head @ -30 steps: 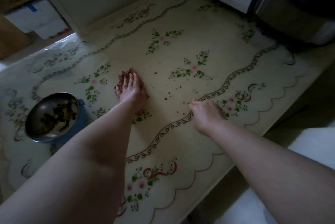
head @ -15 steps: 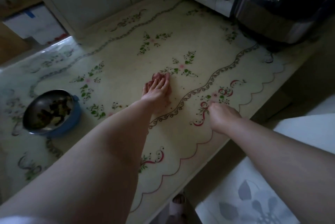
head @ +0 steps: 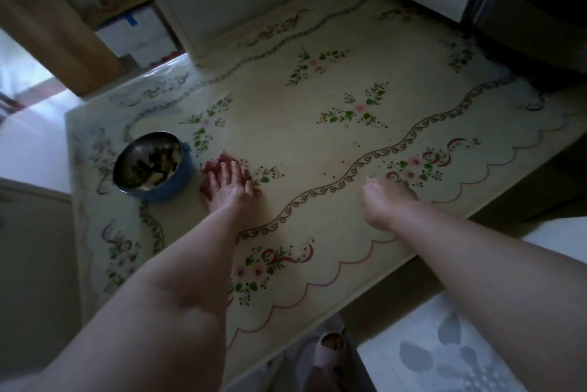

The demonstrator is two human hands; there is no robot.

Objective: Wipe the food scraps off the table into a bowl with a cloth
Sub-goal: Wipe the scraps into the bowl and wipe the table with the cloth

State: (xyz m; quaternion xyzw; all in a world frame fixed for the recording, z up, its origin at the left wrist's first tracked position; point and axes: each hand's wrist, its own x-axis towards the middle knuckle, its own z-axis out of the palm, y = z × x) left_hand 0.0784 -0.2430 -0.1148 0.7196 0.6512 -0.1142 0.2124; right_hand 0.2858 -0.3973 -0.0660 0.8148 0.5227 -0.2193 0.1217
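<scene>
- The cloth (head: 219, 175), reddish, lies under my left hand (head: 233, 187) at middle left of the frame, now just beside the bowl (head: 152, 166); half a second ago it was mid-table.
- Left fingers (head: 226, 173) lie flat, slightly spread, pressing the cloth.
- My right hand (head: 386, 199) is loosely curled; whether it pinches anything, I cannot tell.
- Specks (head: 333, 173) remain on the table (head: 317, 144); I judge another sweep is needed.

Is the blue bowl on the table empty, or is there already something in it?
Not empty. The bowl stands upright and holds dark and pale food scraps inside.
</scene>
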